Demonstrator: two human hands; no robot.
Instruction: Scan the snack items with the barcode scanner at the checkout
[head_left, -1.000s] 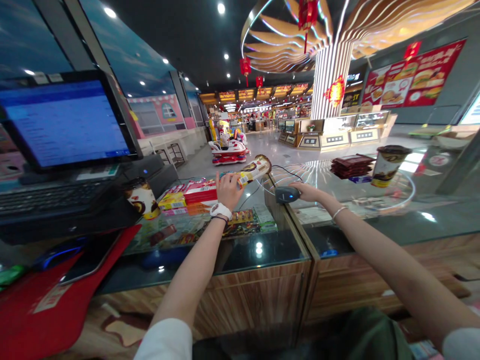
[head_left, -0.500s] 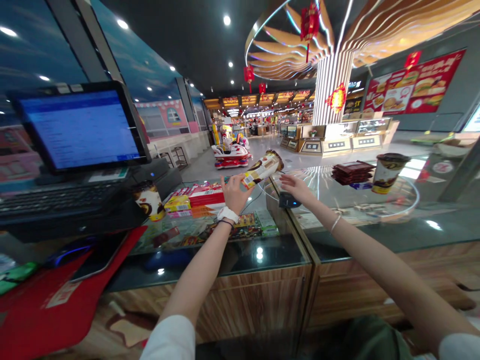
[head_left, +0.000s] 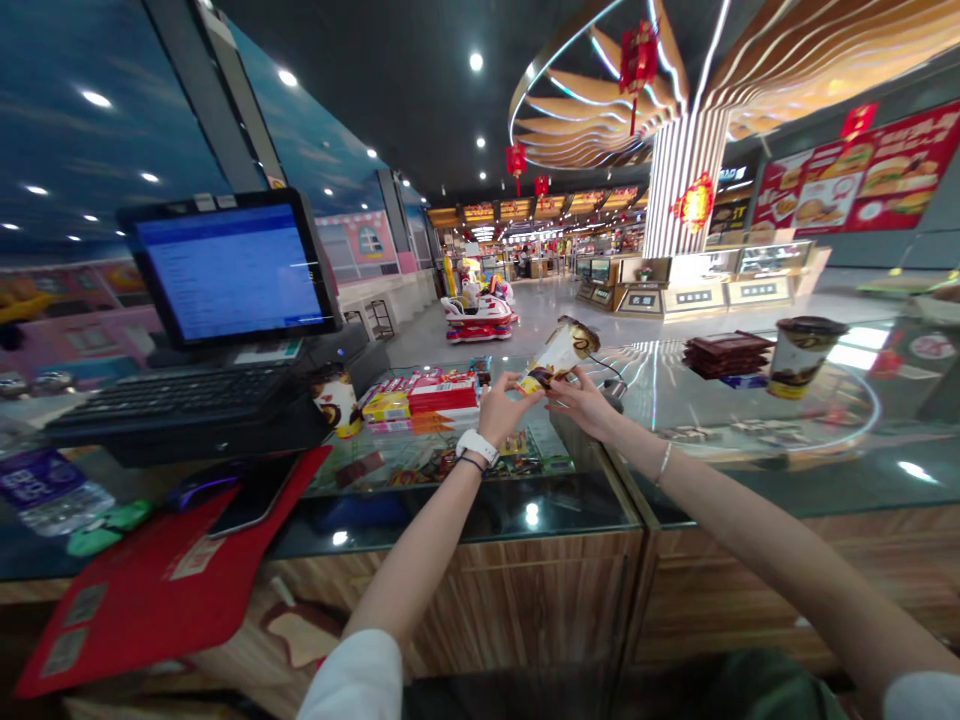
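Observation:
A tilted paper cup (head_left: 561, 352) with a brown-and-yellow print is held above the glass counter, its dark-rimmed end pointing up and to the right. My left hand (head_left: 504, 408), with a white watch at the wrist, pinches the cup's lower end from the left. From the right, my right hand (head_left: 583, 402) has its fingers against the lower side of the same cup. Below and left of the cup lie red and yellow snack boxes (head_left: 442, 392). Another printed cup (head_left: 336, 400) stands beside them, near the keyboard.
On the left are a monitor (head_left: 232, 265), a keyboard (head_left: 187, 395), a phone (head_left: 253, 495) on a red mat (head_left: 180, 580), and a water bottle (head_left: 52, 490). To the right, a stack of brown packets (head_left: 726, 355) lies beside a third cup (head_left: 804, 358) on the glass counter (head_left: 750, 470).
My right hand has come in from the right and now touches the cup. The cup and my left hand have shifted right in view, and the camera has turned slightly left.

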